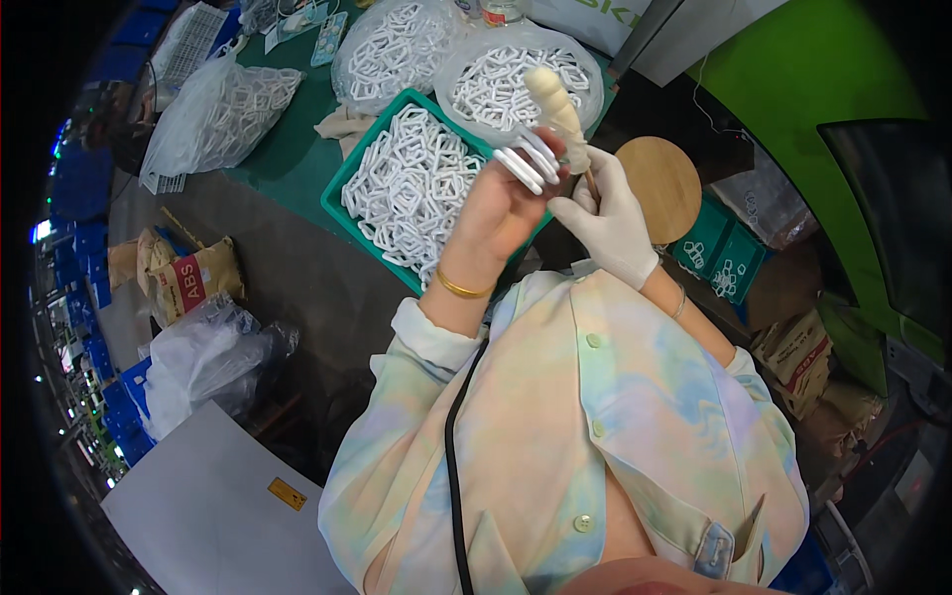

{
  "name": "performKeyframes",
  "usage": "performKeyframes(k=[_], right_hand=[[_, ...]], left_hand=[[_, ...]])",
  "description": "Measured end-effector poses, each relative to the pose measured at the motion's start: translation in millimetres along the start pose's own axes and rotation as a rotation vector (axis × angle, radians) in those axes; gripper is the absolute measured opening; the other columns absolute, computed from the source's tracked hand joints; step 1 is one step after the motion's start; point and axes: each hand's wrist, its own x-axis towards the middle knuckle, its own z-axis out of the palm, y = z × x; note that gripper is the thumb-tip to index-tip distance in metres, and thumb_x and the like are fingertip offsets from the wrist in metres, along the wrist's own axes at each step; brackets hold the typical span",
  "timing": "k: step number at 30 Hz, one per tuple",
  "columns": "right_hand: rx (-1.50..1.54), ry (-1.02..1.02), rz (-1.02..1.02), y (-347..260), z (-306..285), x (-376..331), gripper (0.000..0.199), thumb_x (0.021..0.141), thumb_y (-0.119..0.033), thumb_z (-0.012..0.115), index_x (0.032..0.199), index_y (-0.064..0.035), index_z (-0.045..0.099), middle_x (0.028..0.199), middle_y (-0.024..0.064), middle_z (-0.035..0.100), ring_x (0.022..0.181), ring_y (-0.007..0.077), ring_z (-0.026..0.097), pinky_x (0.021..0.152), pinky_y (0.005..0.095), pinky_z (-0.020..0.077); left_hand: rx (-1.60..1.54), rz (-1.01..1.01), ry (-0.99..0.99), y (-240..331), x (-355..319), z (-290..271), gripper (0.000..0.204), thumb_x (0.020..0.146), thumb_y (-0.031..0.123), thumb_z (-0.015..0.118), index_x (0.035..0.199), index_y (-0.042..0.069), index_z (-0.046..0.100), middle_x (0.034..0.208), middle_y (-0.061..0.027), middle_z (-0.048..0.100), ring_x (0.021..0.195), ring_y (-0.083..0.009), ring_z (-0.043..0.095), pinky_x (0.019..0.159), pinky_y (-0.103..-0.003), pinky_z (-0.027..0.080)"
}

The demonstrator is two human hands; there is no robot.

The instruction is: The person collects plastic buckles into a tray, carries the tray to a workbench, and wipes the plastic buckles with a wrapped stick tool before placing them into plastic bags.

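Note:
My bare left hand (488, 213), with a gold bangle at the wrist, is closed around several white oblong plastic links (526, 169) that lie side by side. Close beside it, my right hand (617, 216) wears a white glove and grips the thin handle of a stick (551, 99) whose upper part is thickly wrapped in cream material. The wrapped part stands upright just beyond the links; I cannot tell if it touches them. Below and left of my left hand, a green bin (344, 220) is full of the same white links.
Clear plastic bags of links stand on the green table (297, 188): one behind the bin (347, 69), one right of it (595, 79), one at far left (203, 129). A round wooden stool top (659, 188) and a green crate (751, 266) with links are at right.

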Motion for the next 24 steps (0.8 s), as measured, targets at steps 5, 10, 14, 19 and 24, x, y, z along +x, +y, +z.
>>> performKeyframes(k=[5,10,14,19,24], right_hand=[[-0.206,0.042,-0.1,-19,6,1,0.035,0.083,-0.014,0.071,0.11,-0.001,0.053,0.076,-0.0003,0.049,0.066,0.0034,0.042,0.06,0.022,0.0408],[-0.182,0.037,-0.077,-23,3,1,0.026,0.084,-0.015,0.07,0.101,-0.0015,0.055,0.068,-0.0026,0.044,0.061,0.003,0.038,0.055,0.0226,0.0376],[-0.2,-0.027,-0.049,-22,-3,1,0.025,0.084,-0.014,0.069,0.101,-0.0016,0.056,0.069,-0.0029,0.043,0.062,0.0026,0.036,0.056,0.0219,0.0362],[-0.157,-0.047,-0.063,-21,-5,1,0.023,0.089,-0.013,0.064,0.106,-0.0005,0.056,0.076,-0.0009,0.05,0.067,0.0039,0.043,0.062,0.0225,0.0402],[-0.29,-0.141,-0.142,-10,-13,-10,0.018,0.101,-0.014,0.046,0.109,-0.0019,0.057,0.087,0.0092,0.062,0.076,0.0174,0.06,0.073,0.0309,0.0482]], left_hand=[[-0.244,-0.258,-0.177,-20,-1,-3,0.02,0.098,0.008,0.045,0.111,0.003,0.059,0.103,-0.0095,0.065,0.094,-0.0208,0.064,0.085,-0.034,0.054],[0.342,0.078,-0.199,-18,-4,-1,0.024,0.094,0.001,0.049,0.116,0.004,0.057,0.106,-0.0084,0.064,0.098,-0.0179,0.063,0.09,-0.032,0.051],[0.774,0.375,-0.131,-4,-10,12,0.032,0.087,-0.012,0.046,0.112,0.004,0.055,0.102,-0.0054,0.063,0.097,-0.0128,0.061,0.086,-0.027,0.049],[1.043,0.456,-0.101,8,-5,4,0.032,0.083,-0.013,0.043,0.11,0.0,0.054,0.097,-0.0086,0.064,0.092,-0.0132,0.062,0.08,-0.028,0.05],[1.222,0.878,-0.011,11,7,-6,0.018,0.087,-0.009,0.048,0.102,0.0,0.052,0.087,-0.0077,0.062,0.079,-0.0201,0.062,0.073,-0.029,0.05]])
